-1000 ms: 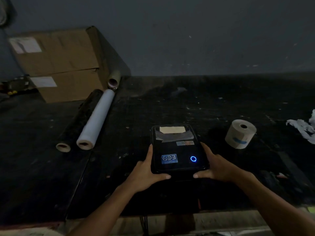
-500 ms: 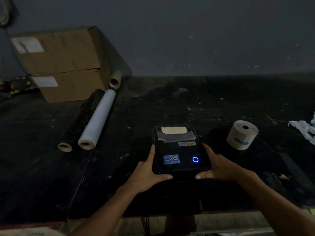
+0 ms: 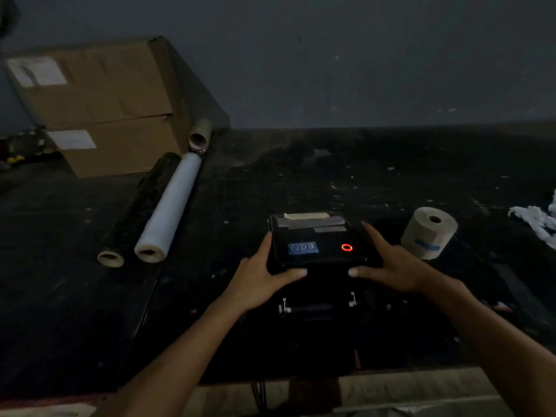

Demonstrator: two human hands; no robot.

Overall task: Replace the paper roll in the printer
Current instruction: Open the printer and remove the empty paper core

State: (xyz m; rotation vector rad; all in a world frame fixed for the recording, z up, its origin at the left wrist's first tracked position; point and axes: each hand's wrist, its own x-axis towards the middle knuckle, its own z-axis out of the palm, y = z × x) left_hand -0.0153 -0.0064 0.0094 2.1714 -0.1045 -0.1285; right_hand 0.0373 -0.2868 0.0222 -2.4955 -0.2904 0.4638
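Note:
A black printer sits near the front of the dark table. Its lid (image 3: 313, 239), with a blue label and a red ring light, is tilted up at the front. My left hand (image 3: 258, 281) holds the lid's left side, thumb at the front edge. My right hand (image 3: 391, 266) holds the right side the same way. Below the raised lid the printer's open base (image 3: 316, 308) shows small white parts; no roll is visible inside. A beige paper roll (image 3: 428, 233) with a blue tape strip stands to the right of the printer, apart from my right hand.
Two stacked cardboard boxes (image 3: 99, 109) stand at the back left. In front of them lie a long white roll (image 3: 168, 206), a long black roll (image 3: 135, 209) and a cardboard tube (image 3: 200, 135). Crumpled white paper (image 3: 538, 221) lies at the far right. The table's front edge (image 3: 270, 383) is close.
The printer's lid has swung up at the front, exposing the base under it. The ring light has turned from blue to red. Both hands moved up with the lid.

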